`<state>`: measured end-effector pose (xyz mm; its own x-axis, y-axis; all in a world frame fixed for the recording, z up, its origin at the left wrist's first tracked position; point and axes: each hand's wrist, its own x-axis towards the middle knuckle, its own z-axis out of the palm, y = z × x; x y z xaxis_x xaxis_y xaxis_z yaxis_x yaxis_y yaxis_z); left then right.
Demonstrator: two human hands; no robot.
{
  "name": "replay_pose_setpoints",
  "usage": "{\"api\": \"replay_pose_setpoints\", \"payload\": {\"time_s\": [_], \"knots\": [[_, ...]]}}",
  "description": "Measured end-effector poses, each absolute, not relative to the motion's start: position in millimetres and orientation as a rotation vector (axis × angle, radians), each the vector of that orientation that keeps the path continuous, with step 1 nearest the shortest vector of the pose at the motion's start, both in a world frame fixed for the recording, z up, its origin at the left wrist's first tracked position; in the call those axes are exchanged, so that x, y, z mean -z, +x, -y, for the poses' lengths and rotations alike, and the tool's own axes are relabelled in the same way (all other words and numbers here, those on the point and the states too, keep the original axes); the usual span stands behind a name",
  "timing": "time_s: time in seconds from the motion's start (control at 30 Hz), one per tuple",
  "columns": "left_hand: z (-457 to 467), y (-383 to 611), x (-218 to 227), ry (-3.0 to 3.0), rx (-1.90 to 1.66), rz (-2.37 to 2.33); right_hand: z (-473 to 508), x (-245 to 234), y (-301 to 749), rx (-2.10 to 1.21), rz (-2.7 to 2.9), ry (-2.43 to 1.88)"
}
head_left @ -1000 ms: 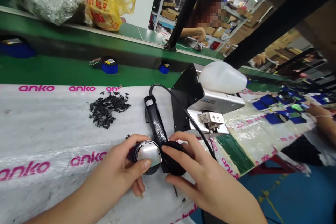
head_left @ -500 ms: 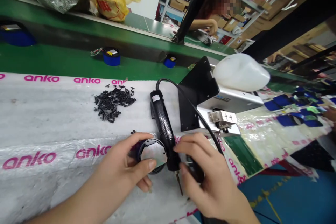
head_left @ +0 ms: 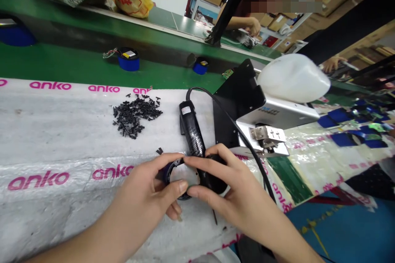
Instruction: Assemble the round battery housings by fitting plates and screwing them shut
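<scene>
My left hand (head_left: 151, 191) pinches a round black ring-shaped part (head_left: 180, 174) with a pale centre, thumb at its lower edge and forefinger along its top. My right hand (head_left: 228, 191) is curled around a second round black piece (head_left: 216, 178) and presses it against the ring's right side. Both hands work just above the white foam sheet (head_left: 61, 139) printed with pink "anko". A black corded electric screwdriver (head_left: 191, 131) lies right behind the fingers, its tip under my right hand.
A pile of small black parts (head_left: 135, 113) lies on the foam to the left. A black-and-silver machine (head_left: 259, 111) with a white dome stands at the right. Blue round units (head_left: 128, 61) ride the green conveyor behind. Other people's hands work across the belt and at the far right.
My right hand let the screwdriver rest and brought the black round piece back up against the ring in my left hand. The camera view shifted slightly.
</scene>
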<state>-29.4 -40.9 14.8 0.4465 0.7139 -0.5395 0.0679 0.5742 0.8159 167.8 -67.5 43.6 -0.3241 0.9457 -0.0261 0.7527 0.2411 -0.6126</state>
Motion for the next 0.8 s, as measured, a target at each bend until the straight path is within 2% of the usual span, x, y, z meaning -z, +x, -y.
{"api": "replay_pose_setpoints", "payload": {"time_s": [0.3,0.8], "knots": [[35.4,-44.9,-2.0,0.812,-0.459,-0.793,55.1,-52.5,165.1,-0.904,2.242,-1.593],[42.7,-34.6,-14.3,1.087,-0.475,-0.955,55.4,-44.7,162.7,-0.794,2.174,-1.498]]}}
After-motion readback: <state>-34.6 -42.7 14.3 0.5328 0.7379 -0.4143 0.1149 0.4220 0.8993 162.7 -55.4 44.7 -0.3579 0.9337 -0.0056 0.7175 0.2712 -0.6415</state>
